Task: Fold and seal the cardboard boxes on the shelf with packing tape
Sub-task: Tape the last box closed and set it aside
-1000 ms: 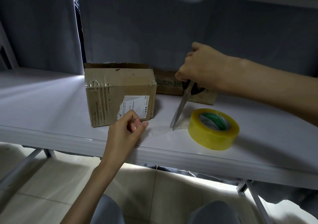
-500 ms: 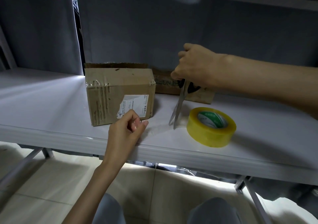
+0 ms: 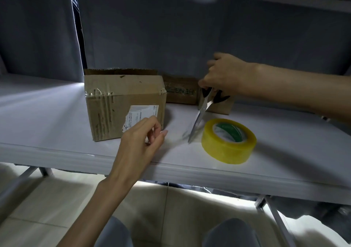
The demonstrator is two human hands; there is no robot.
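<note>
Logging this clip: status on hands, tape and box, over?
Left hand pinches tape strip. Right hand grips scissors, blades at strip by tape roll. Box closed on shelf. Nothing blocking.

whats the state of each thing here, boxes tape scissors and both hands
front box: closed, taped, upright
back box: lying behind, partly hidden
tape roll: flat on shelf, strip pulled out
scissors: tips down at the strip
left hand: pinching strip end
right hand: gripping scissors

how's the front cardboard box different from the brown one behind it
The front box is light tan, the rear box darker brown. The front box stands taller, bears a white label and has wrinkled tape at its top edge; the rear box sits lower with printed lettering. Both are cardboard and rest on the white shelf.
</note>
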